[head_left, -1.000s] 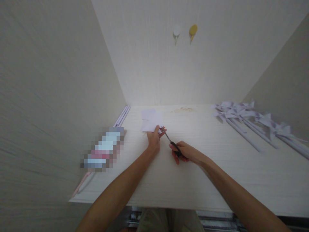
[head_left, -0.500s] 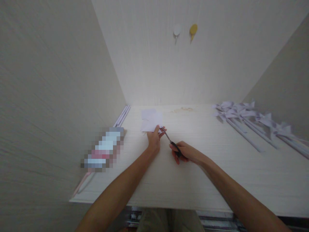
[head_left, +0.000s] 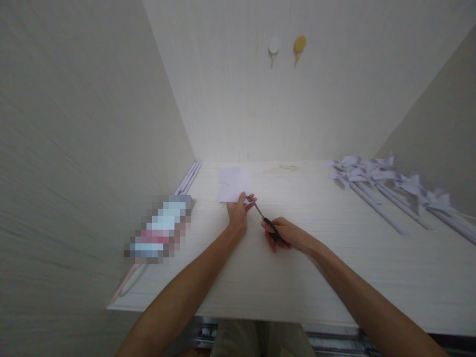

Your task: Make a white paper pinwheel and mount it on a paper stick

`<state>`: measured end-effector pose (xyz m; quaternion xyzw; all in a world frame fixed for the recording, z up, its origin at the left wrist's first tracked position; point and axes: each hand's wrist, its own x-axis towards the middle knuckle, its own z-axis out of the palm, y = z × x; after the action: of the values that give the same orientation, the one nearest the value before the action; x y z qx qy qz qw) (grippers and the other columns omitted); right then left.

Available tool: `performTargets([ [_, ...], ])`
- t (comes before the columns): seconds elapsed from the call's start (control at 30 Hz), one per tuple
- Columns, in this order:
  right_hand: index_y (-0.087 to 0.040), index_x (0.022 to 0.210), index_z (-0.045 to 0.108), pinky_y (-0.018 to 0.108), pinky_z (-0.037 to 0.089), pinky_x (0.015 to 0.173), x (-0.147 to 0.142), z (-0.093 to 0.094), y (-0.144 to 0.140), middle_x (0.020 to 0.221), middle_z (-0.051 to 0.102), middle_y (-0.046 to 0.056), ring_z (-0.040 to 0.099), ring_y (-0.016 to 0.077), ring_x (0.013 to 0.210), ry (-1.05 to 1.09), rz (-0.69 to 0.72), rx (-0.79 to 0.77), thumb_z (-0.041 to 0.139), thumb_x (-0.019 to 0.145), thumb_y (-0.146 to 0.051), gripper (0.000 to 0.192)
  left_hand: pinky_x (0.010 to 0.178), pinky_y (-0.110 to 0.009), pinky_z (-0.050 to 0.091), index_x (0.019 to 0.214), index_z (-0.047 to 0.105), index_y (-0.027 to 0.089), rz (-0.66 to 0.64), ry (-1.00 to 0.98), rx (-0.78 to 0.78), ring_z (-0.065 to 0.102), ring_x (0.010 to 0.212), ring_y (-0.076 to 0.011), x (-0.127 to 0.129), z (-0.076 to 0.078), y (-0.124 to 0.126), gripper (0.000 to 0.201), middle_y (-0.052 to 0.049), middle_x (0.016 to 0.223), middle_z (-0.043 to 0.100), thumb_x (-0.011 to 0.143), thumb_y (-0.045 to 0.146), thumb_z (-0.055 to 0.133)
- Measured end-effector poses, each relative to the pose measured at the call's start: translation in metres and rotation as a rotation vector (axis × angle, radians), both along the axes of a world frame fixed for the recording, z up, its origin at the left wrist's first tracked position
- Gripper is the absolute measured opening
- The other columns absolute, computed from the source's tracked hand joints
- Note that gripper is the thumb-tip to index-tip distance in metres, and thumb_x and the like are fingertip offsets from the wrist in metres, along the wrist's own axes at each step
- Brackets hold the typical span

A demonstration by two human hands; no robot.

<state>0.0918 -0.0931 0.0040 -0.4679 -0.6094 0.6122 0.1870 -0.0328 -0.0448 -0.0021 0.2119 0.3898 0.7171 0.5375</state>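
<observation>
A square of white paper (head_left: 233,184) is pinched at its lower right corner by my left hand (head_left: 237,214), thumb on top and fingers beneath. A short slit shows at the paper's left side. My right hand (head_left: 279,234) is closed round the black handles of a pair of scissors (head_left: 270,227). The blades point up and left and reach the paper's lower right corner, close to my left fingertips. Whether the blades are parted is too small to tell.
Paper pinwheels (head_left: 366,173) on rolled sticks lie along the right side of the white table (head_left: 297,292). Several rolled paper sticks (head_left: 189,177) rest at the back left, behind a pixelated object (head_left: 159,230). A white hook (head_left: 273,45) and a yellow hook (head_left: 299,44) are on the back wall.
The paper has shifted very slightly in my left hand. Both hands and the scissors stay almost where they were; the view has tilted a touch.
</observation>
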Motion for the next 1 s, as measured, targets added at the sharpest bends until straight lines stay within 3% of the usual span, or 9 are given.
performTargets([
  [0.87,-0.014,0.052,0.049,0.020,0.017,0.028,0.0006,0.0051,-0.0009,0.039,0.051,-0.001,0.028,0.0035,0.026,-0.030,0.027,0.020,0.042,0.072,-0.057,0.048,0.053,-0.022,0.050,0.076,0.052,0.010,-0.016,0.007,0.005,0.059,0.051,-0.0099,-0.0019,-0.0015,0.0022,0.007,-0.002,0.059,0.061,0.069,0.011,0.053],
  [1.0,-0.014,0.047,0.047,0.019,0.017,0.028,0.0014,0.0078,-0.0031,0.038,0.050,-0.001,0.029,0.0033,0.027,0.005,0.074,0.045,0.049,0.069,-0.054,0.045,0.050,-0.019,0.048,0.075,0.052,0.009,0.007,0.012,0.010,0.060,0.051,-0.0099,-0.0057,-0.0037,0.0061,0.007,-0.003,0.060,0.062,0.069,0.013,0.053],
])
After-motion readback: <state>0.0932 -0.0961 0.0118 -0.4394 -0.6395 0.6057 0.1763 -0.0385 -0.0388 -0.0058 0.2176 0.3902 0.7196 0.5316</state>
